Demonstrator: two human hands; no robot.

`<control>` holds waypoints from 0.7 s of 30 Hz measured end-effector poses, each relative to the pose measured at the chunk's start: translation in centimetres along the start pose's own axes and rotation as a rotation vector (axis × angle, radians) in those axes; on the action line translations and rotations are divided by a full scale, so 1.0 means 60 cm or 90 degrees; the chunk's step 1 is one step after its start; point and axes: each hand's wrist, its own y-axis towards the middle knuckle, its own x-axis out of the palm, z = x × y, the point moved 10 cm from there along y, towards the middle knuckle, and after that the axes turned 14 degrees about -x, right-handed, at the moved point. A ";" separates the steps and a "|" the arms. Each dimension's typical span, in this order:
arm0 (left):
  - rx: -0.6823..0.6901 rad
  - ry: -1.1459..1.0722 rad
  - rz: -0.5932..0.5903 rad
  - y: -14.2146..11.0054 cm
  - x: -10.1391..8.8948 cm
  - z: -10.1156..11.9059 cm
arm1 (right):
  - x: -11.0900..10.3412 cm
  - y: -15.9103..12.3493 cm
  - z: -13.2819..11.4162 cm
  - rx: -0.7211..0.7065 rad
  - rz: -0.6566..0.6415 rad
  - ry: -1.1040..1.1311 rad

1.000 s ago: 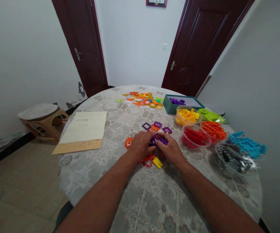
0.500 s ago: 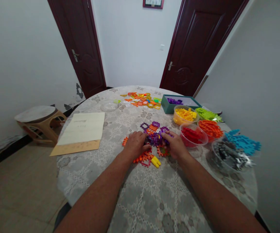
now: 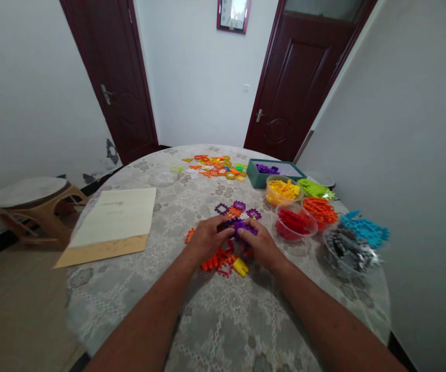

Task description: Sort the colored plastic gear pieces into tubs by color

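Both hands meet near the middle of the round table (image 3: 223, 320). My left hand (image 3: 204, 238) and my right hand (image 3: 259, 245) are closed from either side on a cluster of purple plastic pieces (image 3: 239, 226) held between their fingertips. Under the hands lie orange and red interlocking pieces (image 3: 217, 261) and a yellow piece (image 3: 240, 266). Just beyond the hands lie flat purple and orange frame-shaped pieces (image 3: 238, 208).
Right of the hands stand tubs of red (image 3: 295, 221), yellow (image 3: 284, 190), orange (image 3: 319, 209) and grey pieces (image 3: 346, 250), a teal box (image 3: 271, 172), plus green (image 3: 315, 188) and blue (image 3: 364, 229) piles. A paper sheet on card (image 3: 110, 222) lies left. A stool (image 3: 29, 201) stands by the wall.
The hands drew together again on the purple cluster after the right hand had reached out to the right. The camera tilted up, so the table sits lower in view.
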 end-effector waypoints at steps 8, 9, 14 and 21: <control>0.093 0.022 -0.021 -0.013 -0.009 0.034 | -0.008 0.005 -0.034 0.007 0.023 -0.072; 0.090 0.034 0.013 -0.011 -0.020 0.030 | -0.006 0.009 -0.041 0.017 -0.005 -0.085; 0.012 0.160 0.268 0.002 -0.102 -0.031 | -0.046 0.074 -0.095 0.039 -0.076 -0.136; -0.093 0.207 0.246 0.033 -0.116 -0.130 | -0.242 0.292 -0.149 0.095 0.180 -0.207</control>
